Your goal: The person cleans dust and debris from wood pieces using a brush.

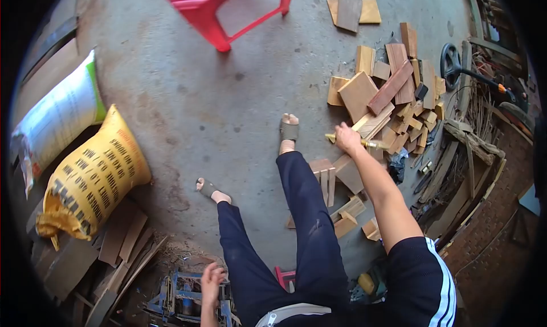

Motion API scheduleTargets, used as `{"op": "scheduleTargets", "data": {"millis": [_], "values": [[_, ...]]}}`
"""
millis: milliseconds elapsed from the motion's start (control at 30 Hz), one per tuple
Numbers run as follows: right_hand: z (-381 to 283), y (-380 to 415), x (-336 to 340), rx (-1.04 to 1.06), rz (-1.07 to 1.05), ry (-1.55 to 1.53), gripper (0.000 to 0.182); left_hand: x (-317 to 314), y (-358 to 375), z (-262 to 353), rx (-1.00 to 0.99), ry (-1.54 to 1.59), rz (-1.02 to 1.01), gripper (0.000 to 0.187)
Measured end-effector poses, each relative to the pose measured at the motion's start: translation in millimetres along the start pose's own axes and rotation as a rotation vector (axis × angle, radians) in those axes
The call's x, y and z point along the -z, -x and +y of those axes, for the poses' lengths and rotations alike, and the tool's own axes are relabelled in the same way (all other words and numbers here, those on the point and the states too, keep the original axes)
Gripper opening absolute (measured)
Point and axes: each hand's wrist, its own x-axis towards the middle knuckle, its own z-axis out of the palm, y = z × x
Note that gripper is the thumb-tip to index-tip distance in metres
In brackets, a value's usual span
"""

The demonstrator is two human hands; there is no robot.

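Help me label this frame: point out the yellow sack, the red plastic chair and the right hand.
yellow sack (94, 173), head view, middle of its printed side.
red plastic chair (212, 16), head view, front leg under the seat.
right hand (347, 139), head view, back of the hand, closed on a yellowish tool.

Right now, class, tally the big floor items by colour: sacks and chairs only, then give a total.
Yellow sack: 1
White sack: 1
Red chair: 1
Total: 3
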Motion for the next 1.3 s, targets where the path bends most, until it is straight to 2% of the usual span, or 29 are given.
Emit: {"op": "scheduleTargets", "data": {"millis": [33, 100, 133, 167, 200, 333, 433, 500, 567, 633, 700, 733, 800, 833, 867, 900, 967, 1033, 1067, 1167, 1200, 1233, 1300], "values": [[15, -21, -2, -0.016, 0.035, -0.001, 0.025, -37, -1, 25, 0.02, -0.049, -0.094, 0.038], [42, -55, -1, -0.018, 0.151, 0.049, 0.034, -103, -1, 77, -0.12, -0.139, -0.331, 0.038], [53, -71, -6, -0.02, 0.135, 0.046, 0.034, -133, 3, 112, -0.156, -0.21, -0.384, 0.039], [63, -88, -9, 0.004, 0.248, 0.089, 0.041, -156, 7, 141, -0.198, -0.224, -0.395, 0.04], [73, -104, -11, 0.026, 0.364, 0.134, 0.048, -174, 9, 162, -0.247, -0.192, -0.369, 0.039], [100, -146, 15, -0.005, 0.367, 0.164, 0.059, -197, 8, 218, -0.397, -0.071, -0.227, 0.039], [122, -173, 21, 0.028, 0.394, 0.272, 0.058, -187, -13, 214, -0.323, 0.09, -0.066, 0.038], [135, -177, 26, -0.019, 0.373, 0.208, 0.062, -168, -33, 191, -0.241, 0.051, 0.012, 0.037], [156, -182, 23, -0.372, 0.53, -0.121, 0.074, -149, -43, 162, -0.189, 0.033, 0.04, 0.036], [177, -179, 22, -0.741, 0.47, -0.4, 0.09, -133, -49, 129, 0.017, -0.001, 0.109, 0.035], [230, -198, -33, -0.96, 0.516, -0.532, 0.104, -135, -44, 117, 0.012, -0.05, 0.049, 0.041], [238, -194, -41, -0.963, 0.509, -0.528, 0.104, -137, -42, 114, 0.004, -0.098, -0.009, 0.047], [246, -185, -50, -1.085, 0.448, -0.829, 0.115, -145, -48, 106, 0.065, -0.08, -0.061, 0.051], [249, -186, -51, -1.086, 0.445, -0.826, 0.115, -148, -50, 103, 0.121, -0.062, -0.111, 0.057], [250, -186, -53, -1.053, 0.436, -0.896, 0.114, -186, -44, 127, -0.005, 0.008, 0.029, 0.032], [251, -184, -58, -1.025, 0.422, -0.968, 0.112, -193, -46, 132, 0.003, -0.001, 0.031, 0.032], [279, -194, -90, -0.821, 0.562, -1.204, 0.046, -196, -51, 139, 0.081, -0.047, -0.079, 0.035], [293, -159, -81, -0.484, 0.326, -1.894, 0.038, -206, -44, 164, 0.054, -0.064, -0.078, 0.035], [268, -129, -46, -0.37, 0.309, -2.091, 0.023, -208, -41, 174, 0.003, -0.039, -0.069, 0.036], [251, -79, -12, -0.26, 0.35, -2.399, 0.023, -205, -38, 182, -0.105, 0.041, -0.056, 0.035], [254, -68, -16, -0.276, 0.402, -2.46, 0.026, -203, -39, 184, -0.104, 0.035, -0.05, 0.036], [245, -53, -2, -0.4, 0.503, -2.422, 0.033, -201, -40, 187, -0.106, 0.033, -0.038, 0.036], [247, -33, -1, -0.21, 0.481, -2.476, 0.043, -200, -36, 187, -0.111, 0.062, -0.022, 0.034]]}}
